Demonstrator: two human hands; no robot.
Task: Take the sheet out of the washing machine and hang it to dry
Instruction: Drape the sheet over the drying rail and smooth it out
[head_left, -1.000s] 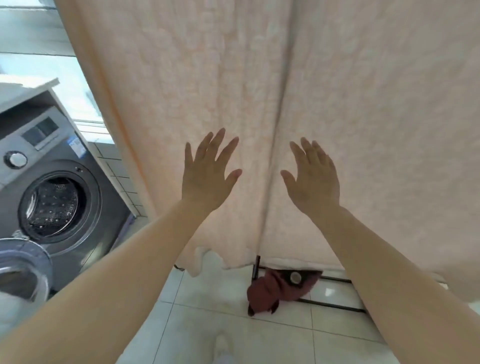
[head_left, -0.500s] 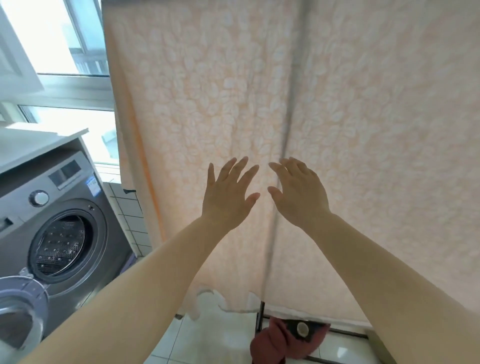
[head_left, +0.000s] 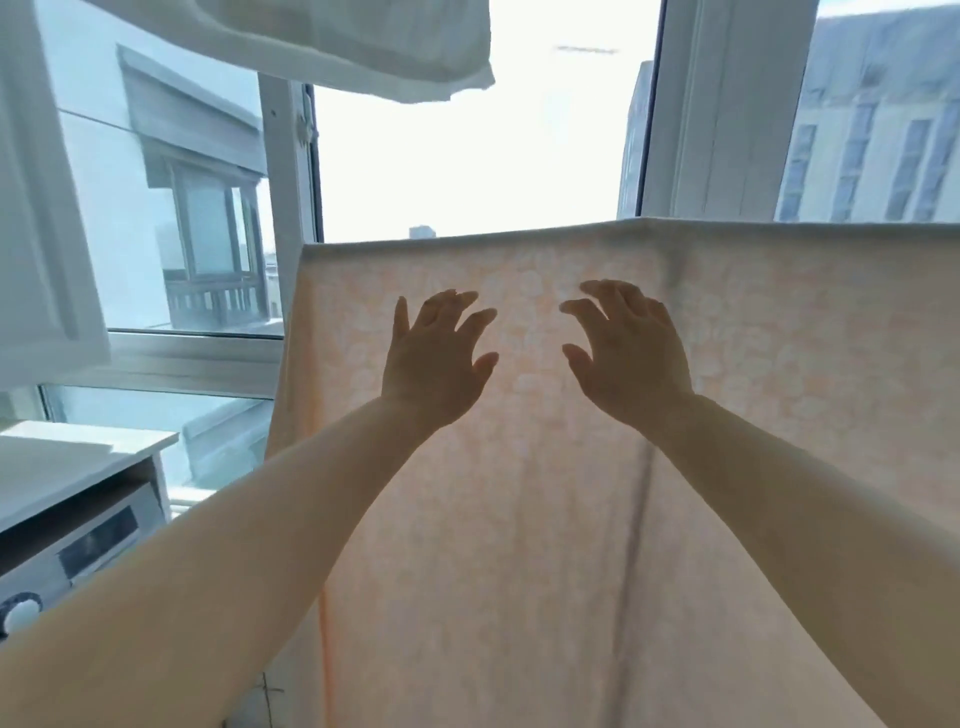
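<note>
Item: pale peach sheet with a faint white blotch pattern (head_left: 519, 519), thin enough for daylight to show through. It hung draped over a horizontal support at its top fold, falling straight down in front of the person; the support itself was hidden under the cloth. A darker vertical line ran down behind the sheet right of centre, likely a rack upright.

Left hand (head_left: 436, 364): raised before the upper sheet, fingers spread and slightly bent, holding nothing. Whether the fingertips touched the cloth could not be told.

Right hand (head_left: 623, 358): raised level with the left, well apart from it, fingers spread and loosely curved, holding nothing. Contact likewise uncertain.

Grey front-loading washing machine (head_left: 78, 551): at lower left, only its top panel and a white knob in view, under a white counter (head_left: 67, 457).

White cloth (head_left: 363, 41): hanging overhead at upper left.

Windows (head_left: 467, 130): behind the sheet, buildings beyond.

Progress, as judged: removal and hanging appeared done. What was left seemed only smoothing or evening the drape.
</note>
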